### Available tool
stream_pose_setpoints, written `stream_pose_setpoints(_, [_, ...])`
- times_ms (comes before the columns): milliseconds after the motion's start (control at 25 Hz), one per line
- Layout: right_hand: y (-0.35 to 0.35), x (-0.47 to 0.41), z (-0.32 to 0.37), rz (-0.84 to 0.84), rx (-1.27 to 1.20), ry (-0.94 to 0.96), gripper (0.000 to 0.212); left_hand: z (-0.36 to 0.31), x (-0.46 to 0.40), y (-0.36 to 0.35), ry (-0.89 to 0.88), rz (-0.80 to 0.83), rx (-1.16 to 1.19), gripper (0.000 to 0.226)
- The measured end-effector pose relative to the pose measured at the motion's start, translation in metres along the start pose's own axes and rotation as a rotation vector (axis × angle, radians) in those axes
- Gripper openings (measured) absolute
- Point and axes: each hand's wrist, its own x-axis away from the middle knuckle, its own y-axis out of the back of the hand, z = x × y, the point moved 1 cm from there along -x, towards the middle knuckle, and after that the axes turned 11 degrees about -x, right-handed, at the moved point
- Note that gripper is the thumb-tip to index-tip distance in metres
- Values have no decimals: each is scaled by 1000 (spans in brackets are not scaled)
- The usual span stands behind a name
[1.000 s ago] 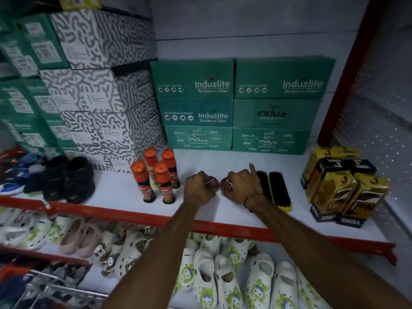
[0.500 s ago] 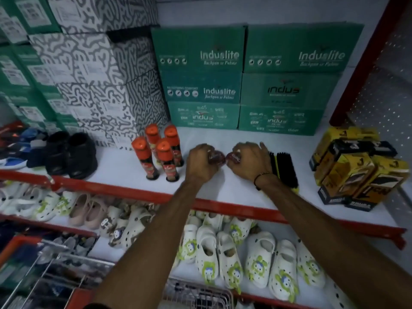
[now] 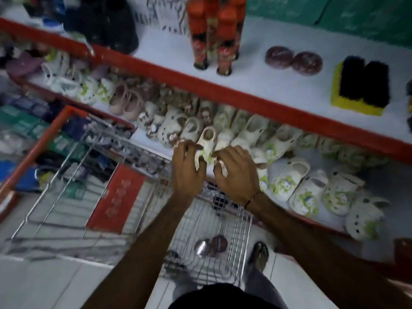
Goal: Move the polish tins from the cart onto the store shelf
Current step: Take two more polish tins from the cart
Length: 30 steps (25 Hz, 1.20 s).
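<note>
Polish tins [image 3: 210, 245] in the cart [image 3: 239, 237] look light, rigid and slick, so I'd pinch their rims; my left hand [image 3: 188, 168] and right hand [image 3: 236, 172] hang empty, fingers spread

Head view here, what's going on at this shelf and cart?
A person is restocking shoe polish tins from a wire cart onto the white store shelf. Two dark red tins sit side by side on the shelf, between the orange-capped bottles and the black brushes. Both hands are empty and apart from them: the left hand and right hand hang over the cart, in front of the white clogs. At least two more tins lie in the cart.
</note>
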Motion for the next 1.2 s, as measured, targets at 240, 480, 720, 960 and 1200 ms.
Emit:
stream_pose_setpoints(240, [-158,186,-66,1109,63,-526,51,123,216,-120,394,822,-139,36])
stream_pose_setpoints(480, [-241,274,-115,1349,350,-614,47,153,300,-208,401,1211,-312,61])
stream_pose_setpoints(720, [-244,272,-123,1295,391,-586,69,152,290,-207,386,1163,-415,81])
stream_pose_setpoints(960, [-188,147,-51,978,184,-481,75,156,187,-76,470,827,-304,73])
stream_pose_setpoints(1200, [-115,9,32,491,-77,-236,81,130,74,59,340,265,-112,75])
